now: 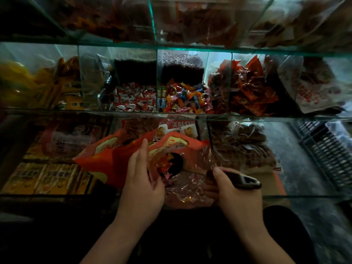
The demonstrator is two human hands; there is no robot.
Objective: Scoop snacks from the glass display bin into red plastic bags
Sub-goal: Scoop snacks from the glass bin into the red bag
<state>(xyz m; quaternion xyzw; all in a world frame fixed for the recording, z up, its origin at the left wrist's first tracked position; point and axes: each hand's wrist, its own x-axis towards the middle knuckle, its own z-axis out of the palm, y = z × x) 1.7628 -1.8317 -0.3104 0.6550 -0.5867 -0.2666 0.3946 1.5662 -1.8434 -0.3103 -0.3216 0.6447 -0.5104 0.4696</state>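
Observation:
My left hand point(142, 184) holds a red plastic bag point(114, 159) open by its rim, thumb along the edge. Inside the bag's mouth lie a few wrapped sweets point(166, 165). My right hand point(231, 191) grips the dark handle of a scoop point(245, 181), whose front end is hidden under the bag's thin plastic. The glass display bin point(182, 113) one row further back holds mixed colourful wrapped candies point(183, 99).
Beside the candies, a compartment of red-and-white wrapped sweets point(133, 100) sits to the left and red snack packets point(251, 88) to the right. Yellow boxes point(42, 178) fill the near left bin. A dark plastic crate point(327, 149) stands on the floor at right.

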